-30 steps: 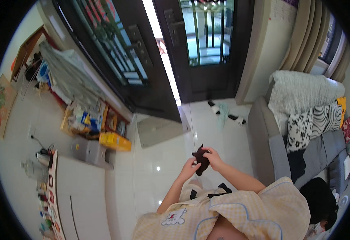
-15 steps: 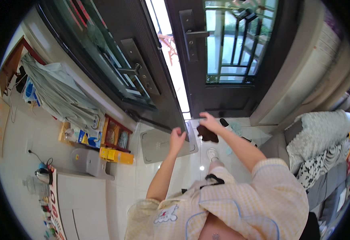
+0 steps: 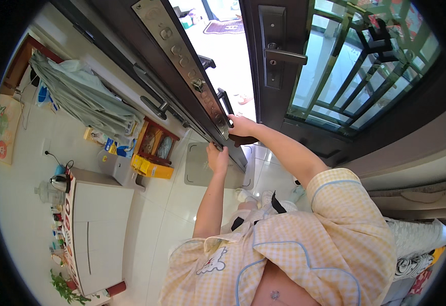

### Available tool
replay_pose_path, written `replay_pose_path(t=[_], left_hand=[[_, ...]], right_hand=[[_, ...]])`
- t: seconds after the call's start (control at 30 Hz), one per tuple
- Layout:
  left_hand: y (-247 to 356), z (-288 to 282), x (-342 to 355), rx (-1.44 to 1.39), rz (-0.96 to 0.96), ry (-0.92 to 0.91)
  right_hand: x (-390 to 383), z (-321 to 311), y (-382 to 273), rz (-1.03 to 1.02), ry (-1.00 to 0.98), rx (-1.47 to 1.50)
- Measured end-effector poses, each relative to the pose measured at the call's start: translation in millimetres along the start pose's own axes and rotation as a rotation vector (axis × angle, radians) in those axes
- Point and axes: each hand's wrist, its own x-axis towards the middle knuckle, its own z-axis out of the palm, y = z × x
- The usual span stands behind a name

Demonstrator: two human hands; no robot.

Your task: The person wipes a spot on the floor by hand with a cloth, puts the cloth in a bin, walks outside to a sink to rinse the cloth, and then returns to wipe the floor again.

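Observation:
The left leaf (image 3: 127, 48) of a dark double door stands partly open, its edge with a long metal lock plate (image 3: 179, 57) facing me. Low on that leaf, my left hand (image 3: 217, 159) has its fingers closed at the edge. Slightly higher, my right hand (image 3: 241, 126) is against the leaf's edge and grips a dark brown cloth (image 3: 243, 139), which hangs below the fingers. A lever handle (image 3: 155, 107) is on the leaf's inner side. The right leaf (image 3: 264, 109), with its own lever handle (image 3: 287, 56) and a barred glass panel, stands beside the gap.
A grey mat (image 3: 197, 166) lies under the left leaf. Along the left are a wooden rack (image 3: 146, 140), a yellow box (image 3: 151, 167), a grey stool (image 3: 115, 166) and a white cabinet (image 3: 103, 224). Furniture with a fluffy white cover (image 3: 419, 237) is at the right.
I have come closer to the door. The gap between the leaves has widened, and the left leaf now shows its edge. Both hands, previously apart from it, are now on that leaf.

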Motion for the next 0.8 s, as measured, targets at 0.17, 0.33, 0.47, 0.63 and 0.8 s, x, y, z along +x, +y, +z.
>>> replay_pose_path(t=[0.17,0.33,0.47,0.63,0.8], left_hand=[[-27.3,-10.8,3.7,-0.056,0.034,0.037],[-48.3,-22.5,-19.1,0.000,-0.016,0.105],[-77.7,-31.3,-21.0,0.455,-0.283,-0.575],[-32.9,-48.4,-26.0,0.252,-0.033,-0.468],[-40.5,-42.3,1.0,0.298,0.279,-0.233]], right_hand=[[-6.8,8.0,-21.7,-0.059,-0.074,-0.029],[-18.4,13.1,-31.8,-0.126,-0.208,-0.054],[-12.7,26.5,-37.5,-0.267,-0.343,0.016],[-3.1,41.7,-44.4,-0.365,-0.612,-0.080],[22.6,87.9,18.6,-0.290,-0.421,0.112]])
